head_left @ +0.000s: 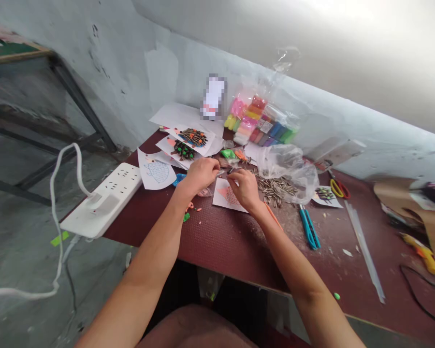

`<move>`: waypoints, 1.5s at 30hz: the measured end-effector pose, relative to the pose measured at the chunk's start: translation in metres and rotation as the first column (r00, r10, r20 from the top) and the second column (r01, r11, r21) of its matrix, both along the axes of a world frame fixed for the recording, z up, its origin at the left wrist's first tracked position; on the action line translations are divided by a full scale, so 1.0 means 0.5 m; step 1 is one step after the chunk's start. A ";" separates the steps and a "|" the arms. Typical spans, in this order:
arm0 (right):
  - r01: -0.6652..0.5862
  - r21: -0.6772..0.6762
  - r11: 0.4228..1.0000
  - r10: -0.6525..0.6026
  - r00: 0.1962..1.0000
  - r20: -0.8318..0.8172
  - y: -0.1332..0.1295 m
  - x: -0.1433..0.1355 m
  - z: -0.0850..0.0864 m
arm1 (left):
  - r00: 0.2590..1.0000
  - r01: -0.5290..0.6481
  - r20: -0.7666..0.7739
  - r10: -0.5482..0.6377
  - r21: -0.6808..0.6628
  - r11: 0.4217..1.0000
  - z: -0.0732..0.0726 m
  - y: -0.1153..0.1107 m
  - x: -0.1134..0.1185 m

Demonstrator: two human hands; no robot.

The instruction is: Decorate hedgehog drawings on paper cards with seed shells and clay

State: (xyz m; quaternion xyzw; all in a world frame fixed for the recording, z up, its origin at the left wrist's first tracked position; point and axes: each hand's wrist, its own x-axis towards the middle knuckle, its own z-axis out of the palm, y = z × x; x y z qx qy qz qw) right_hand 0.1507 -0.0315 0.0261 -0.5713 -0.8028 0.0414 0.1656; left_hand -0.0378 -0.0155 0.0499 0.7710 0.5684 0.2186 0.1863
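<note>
My left hand (203,173) is above the table near the blue clay, its fingers curled together; what they hold, if anything, is too small to name. Just right of it, my right hand (244,187) has its fingertips pinched over a white card (224,197) with a pink hedgehog drawing. Any small piece in that pinch cannot be made out. Behind the hands lie small bags with green clay (228,153) and orange clay (240,155). A pile of striped seeds (275,189) spreads to the right, beside a crumpled clear bag (293,169).
Hedgehog cards (155,172) and a white power strip (107,200) are at left. Colored clay packs (264,126) and a phone (213,96) stand against the wall. Rightward are a teal cutter (309,228), scissors (340,189), clear sticks (365,251) and a yellow glue gun (426,256).
</note>
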 end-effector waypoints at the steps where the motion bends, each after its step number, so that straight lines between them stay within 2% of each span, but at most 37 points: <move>1: 0.005 -0.013 1.000 -0.005 1.000 0.012 0.009 -0.006 -0.001 | 1.000 -0.003 -0.004 0.003 -0.003 1.000 0.000 0.001 0.000; 7: 0.021 -0.101 0.995 -0.015 0.998 0.055 0.035 -0.035 -0.010 | 1.000 -0.006 0.003 0.006 -0.021 1.000 -0.006 0.006 -0.002; 10: 0.012 -0.096 0.995 -0.009 1.000 0.025 0.041 -0.035 -0.010 | 1.000 0.001 0.027 0.000 -0.023 1.000 -0.009 0.007 -0.001; 13: -0.004 -0.039 0.999 0.001 0.996 -0.094 0.036 -0.027 -0.004 | 0.995 0.004 0.101 -0.003 -0.007 1.000 -0.010 0.008 0.000; 16: -0.033 0.026 0.999 0.039 0.953 -0.302 0.018 -0.020 0.009 | 0.968 0.027 0.252 -0.019 -0.031 0.999 -0.009 0.010 0.000; 19: -0.025 0.107 0.994 0.070 0.892 -0.446 -0.007 -0.021 0.023 | 0.883 0.157 0.463 -0.073 -0.146 0.977 -0.006 0.011 0.000; 23: 0.001 0.163 0.987 0.085 0.851 -0.518 -0.030 -0.029 0.036 | 0.702 0.334 0.709 -0.065 -0.246 0.910 0.007 0.005 -0.003; 28: 0.016 0.183 0.983 0.087 0.837 -0.541 -0.041 -0.029 0.041 | 0.624 0.382 0.781 0.018 -0.325 0.865 0.028 -0.010 -0.007; 35: 0.001 0.258 0.966 0.130 0.864 -0.487 -0.048 -0.022 0.043 | 0.610 0.385 0.788 0.084 -0.387 0.838 0.033 -0.013 -0.004; 45: 0.004 0.396 0.918 0.109 0.959 -0.262 -0.050 -0.018 0.028 | 0.684 0.390 0.729 0.016 -0.384 0.837 0.027 -0.012 -0.001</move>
